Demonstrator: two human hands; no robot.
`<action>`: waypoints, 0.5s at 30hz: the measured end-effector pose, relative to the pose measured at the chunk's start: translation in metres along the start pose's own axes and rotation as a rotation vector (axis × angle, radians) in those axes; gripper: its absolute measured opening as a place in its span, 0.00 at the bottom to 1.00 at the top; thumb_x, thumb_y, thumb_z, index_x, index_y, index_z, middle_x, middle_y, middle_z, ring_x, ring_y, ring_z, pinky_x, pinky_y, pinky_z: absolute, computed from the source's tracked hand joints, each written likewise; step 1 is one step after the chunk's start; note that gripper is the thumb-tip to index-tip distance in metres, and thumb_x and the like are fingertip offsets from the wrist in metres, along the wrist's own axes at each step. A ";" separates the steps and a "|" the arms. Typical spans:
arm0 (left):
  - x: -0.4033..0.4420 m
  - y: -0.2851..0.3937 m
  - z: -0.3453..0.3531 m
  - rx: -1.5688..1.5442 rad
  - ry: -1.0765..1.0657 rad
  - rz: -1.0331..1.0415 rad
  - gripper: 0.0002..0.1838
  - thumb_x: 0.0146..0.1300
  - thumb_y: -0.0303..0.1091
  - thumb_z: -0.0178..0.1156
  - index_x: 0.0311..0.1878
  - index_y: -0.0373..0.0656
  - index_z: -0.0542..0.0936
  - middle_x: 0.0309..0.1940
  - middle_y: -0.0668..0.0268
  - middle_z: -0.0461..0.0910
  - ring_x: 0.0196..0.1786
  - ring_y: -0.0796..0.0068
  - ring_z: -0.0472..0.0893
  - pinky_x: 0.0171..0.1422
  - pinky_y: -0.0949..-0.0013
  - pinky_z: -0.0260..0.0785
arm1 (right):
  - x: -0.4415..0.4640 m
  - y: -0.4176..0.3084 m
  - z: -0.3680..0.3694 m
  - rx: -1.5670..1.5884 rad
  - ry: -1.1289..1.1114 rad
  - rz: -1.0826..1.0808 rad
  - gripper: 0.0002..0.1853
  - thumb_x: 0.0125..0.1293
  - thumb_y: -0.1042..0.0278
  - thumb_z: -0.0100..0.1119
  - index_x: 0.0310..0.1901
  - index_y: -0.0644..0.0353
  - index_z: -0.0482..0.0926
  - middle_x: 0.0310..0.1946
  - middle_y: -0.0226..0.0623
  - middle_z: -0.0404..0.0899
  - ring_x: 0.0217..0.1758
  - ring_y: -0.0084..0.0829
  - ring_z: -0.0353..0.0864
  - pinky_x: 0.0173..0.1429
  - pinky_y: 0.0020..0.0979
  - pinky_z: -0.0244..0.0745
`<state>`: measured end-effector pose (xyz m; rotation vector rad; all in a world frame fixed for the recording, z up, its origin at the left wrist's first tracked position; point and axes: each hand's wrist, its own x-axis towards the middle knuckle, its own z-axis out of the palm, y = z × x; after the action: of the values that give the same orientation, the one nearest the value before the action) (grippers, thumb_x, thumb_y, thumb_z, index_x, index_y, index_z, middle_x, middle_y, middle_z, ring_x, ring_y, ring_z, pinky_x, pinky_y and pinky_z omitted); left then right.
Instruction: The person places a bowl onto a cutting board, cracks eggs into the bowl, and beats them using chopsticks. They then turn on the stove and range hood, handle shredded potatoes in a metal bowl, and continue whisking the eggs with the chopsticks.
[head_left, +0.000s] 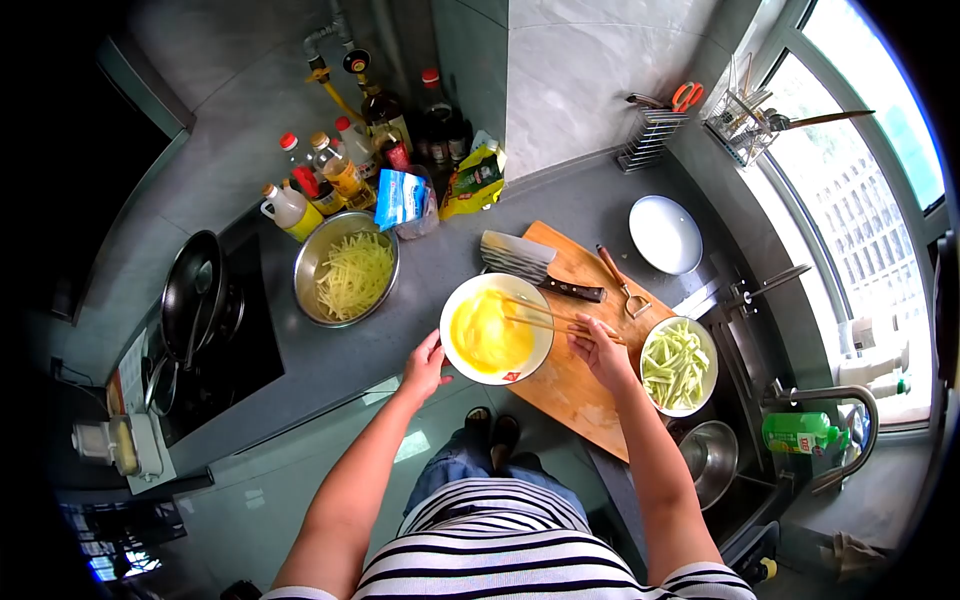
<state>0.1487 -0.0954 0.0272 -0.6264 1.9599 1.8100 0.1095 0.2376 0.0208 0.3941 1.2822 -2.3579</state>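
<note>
My left hand (425, 369) grips the left rim of a white bowl (545, 343) that holds yellow beaten egg (490, 332). My right hand (597, 350) is closed around a pair of chopsticks (560, 322), whose tips reach into the egg. The bowl is in front of me, over the left part of a wooden cutting board (560, 395). Just beyond it lie a cleaver (520, 252) with a dark handle and a peeler (630, 300). To the right of my right hand, a white bowl of pale green cut strips (679, 365) stands at the board's edge.
A metal bowl of fine pale green shreds (352, 275) stands left, beside bottles (340, 170) and packets (402, 200). A wok (195, 290) is on the stove. At right are a white plate (666, 235), the sink with a metal bowl (712, 455), and the faucet (868, 420).
</note>
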 end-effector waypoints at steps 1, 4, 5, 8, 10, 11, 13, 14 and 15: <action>0.000 0.000 0.000 -0.002 0.004 0.003 0.24 0.73 0.34 0.44 0.71 0.56 0.61 0.52 0.72 0.74 0.50 0.79 0.77 0.40 0.68 0.77 | 0.001 0.002 -0.001 -0.024 0.038 -0.002 0.16 0.73 0.60 0.47 0.53 0.62 0.73 0.44 0.41 0.79 0.45 0.31 0.81 0.53 0.32 0.78; 0.000 -0.003 0.001 -0.014 0.009 0.006 0.24 0.72 0.33 0.45 0.70 0.55 0.62 0.52 0.71 0.75 0.49 0.78 0.78 0.39 0.68 0.78 | -0.004 -0.001 -0.004 -0.013 -0.088 0.028 0.16 0.73 0.60 0.47 0.54 0.62 0.73 0.45 0.40 0.79 0.45 0.31 0.81 0.53 0.32 0.78; 0.000 -0.001 0.001 -0.024 0.010 0.007 0.24 0.72 0.33 0.46 0.70 0.54 0.63 0.51 0.71 0.76 0.48 0.78 0.79 0.38 0.68 0.78 | -0.004 -0.003 -0.005 0.009 -0.116 0.014 0.16 0.73 0.60 0.47 0.54 0.62 0.73 0.45 0.40 0.79 0.45 0.31 0.81 0.53 0.32 0.78; 0.000 -0.003 0.000 -0.031 0.028 0.012 0.24 0.71 0.33 0.47 0.70 0.54 0.64 0.50 0.71 0.77 0.47 0.78 0.79 0.37 0.69 0.78 | -0.003 -0.001 -0.001 -0.024 -0.031 0.042 0.16 0.73 0.60 0.48 0.54 0.62 0.73 0.44 0.40 0.79 0.45 0.32 0.81 0.53 0.32 0.78; 0.002 -0.004 0.000 -0.031 0.032 0.013 0.24 0.71 0.33 0.46 0.69 0.55 0.64 0.49 0.71 0.77 0.47 0.78 0.79 0.37 0.69 0.78 | -0.008 -0.004 0.000 -0.104 -0.125 0.147 0.16 0.73 0.60 0.49 0.53 0.63 0.74 0.44 0.39 0.79 0.45 0.31 0.81 0.54 0.32 0.78; 0.002 -0.004 0.000 -0.034 0.029 0.009 0.24 0.71 0.33 0.46 0.69 0.55 0.64 0.49 0.71 0.77 0.47 0.78 0.79 0.37 0.69 0.78 | -0.008 -0.003 0.001 -0.059 -0.100 0.093 0.16 0.73 0.60 0.49 0.53 0.63 0.74 0.44 0.39 0.79 0.45 0.31 0.81 0.54 0.31 0.78; 0.002 -0.004 0.001 -0.035 0.030 0.008 0.24 0.71 0.33 0.46 0.69 0.55 0.64 0.49 0.71 0.77 0.47 0.78 0.79 0.37 0.69 0.78 | -0.008 -0.001 0.001 0.029 -0.049 -0.017 0.16 0.73 0.60 0.49 0.53 0.63 0.74 0.44 0.39 0.79 0.45 0.31 0.81 0.54 0.31 0.78; 0.002 -0.004 0.001 -0.032 0.034 0.011 0.24 0.71 0.33 0.46 0.69 0.55 0.64 0.49 0.71 0.77 0.46 0.78 0.79 0.37 0.69 0.78 | -0.007 0.000 0.005 0.018 -0.004 -0.056 0.16 0.73 0.60 0.48 0.53 0.62 0.74 0.44 0.39 0.79 0.45 0.30 0.80 0.54 0.31 0.78; 0.001 -0.003 0.001 -0.028 0.039 0.014 0.24 0.71 0.33 0.46 0.69 0.56 0.64 0.49 0.71 0.77 0.46 0.78 0.79 0.37 0.69 0.78 | -0.008 -0.001 0.005 -0.022 -0.043 0.009 0.16 0.73 0.60 0.48 0.54 0.62 0.73 0.44 0.39 0.79 0.45 0.30 0.80 0.54 0.31 0.78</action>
<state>0.1497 -0.0946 0.0236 -0.6633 1.9714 1.8499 0.1158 0.2357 0.0278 0.3400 1.2831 -2.3303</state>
